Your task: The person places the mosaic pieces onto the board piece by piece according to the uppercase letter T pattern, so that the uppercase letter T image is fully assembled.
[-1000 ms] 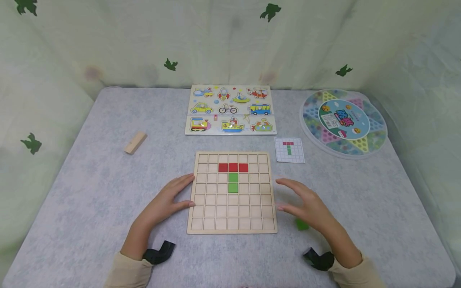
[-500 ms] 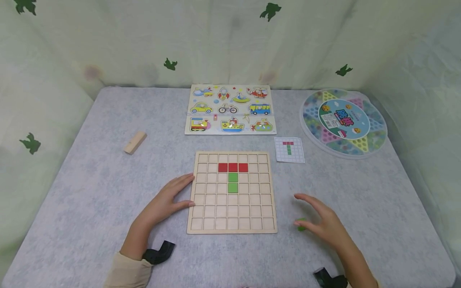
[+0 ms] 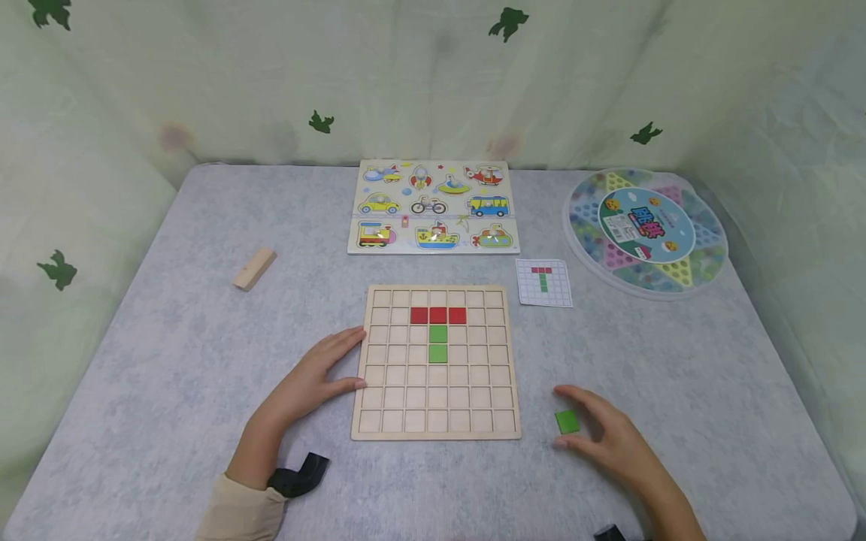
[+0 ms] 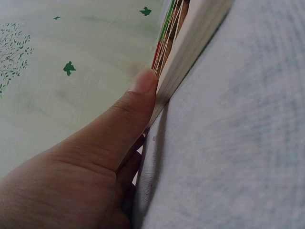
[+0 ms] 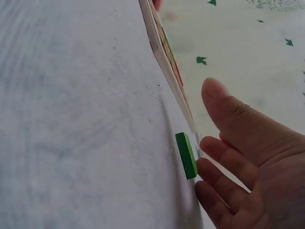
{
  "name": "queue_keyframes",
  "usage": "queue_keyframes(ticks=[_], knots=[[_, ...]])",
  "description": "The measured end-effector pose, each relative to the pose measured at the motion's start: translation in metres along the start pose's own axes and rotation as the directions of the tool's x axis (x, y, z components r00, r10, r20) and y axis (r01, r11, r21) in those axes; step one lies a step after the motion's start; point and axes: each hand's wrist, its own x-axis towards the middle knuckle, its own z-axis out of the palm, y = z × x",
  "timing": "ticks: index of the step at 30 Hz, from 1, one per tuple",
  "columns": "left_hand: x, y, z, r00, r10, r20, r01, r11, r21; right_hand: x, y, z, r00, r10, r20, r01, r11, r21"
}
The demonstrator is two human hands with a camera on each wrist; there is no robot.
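Observation:
A wooden grid board point(image 3: 399, 397) lies in the middle of the table in the head view. Three red tiles point(image 3: 438, 315) form a row in it, with two green tiles point(image 3: 438, 343) in a column below the middle one. My left hand point(image 3: 307, 385) touches the board's left edge with fingertips and thumb point(image 4: 143, 82). Right of the board, a loose green tile point(image 3: 567, 422) lies flat on the table. Around it, thumb and fingers apart, is my right hand point(image 3: 612, 432); the tile sits in the gap. The right wrist view has the same tile point(image 5: 186, 156) close to the fingers.
A card point(image 3: 544, 283) printed with a red and green T lies beyond the board's right corner. Behind are a vehicle puzzle board point(image 3: 433, 218) and a round board-game case point(image 3: 646, 233). A small wooden block point(image 3: 255, 269) lies at left.
My right hand has drawn back from beside the board, moving right and nearer to me, to the loose green tile. My left hand has stayed on the board's edge.

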Motion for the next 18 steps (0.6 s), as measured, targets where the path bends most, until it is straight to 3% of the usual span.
queue_keyframes(ticks=[5, 18], knots=[[-0.0002, 0.0001, 0.0004, 1.0, 0.012, -0.012, -0.012, 1.0, 0.008, -0.0039, 0.0, -0.0017, 0.999, 0.036, 0.041, -0.036, 0.999, -0.007], [0.0005, 0.0011, -0.0002, 1.0, -0.007, 0.004, 0.007, 1.0, -0.002, -0.0013, 0.001, -0.0069, 0.998, -0.017, 0.068, 0.025, 0.991, -0.131]])
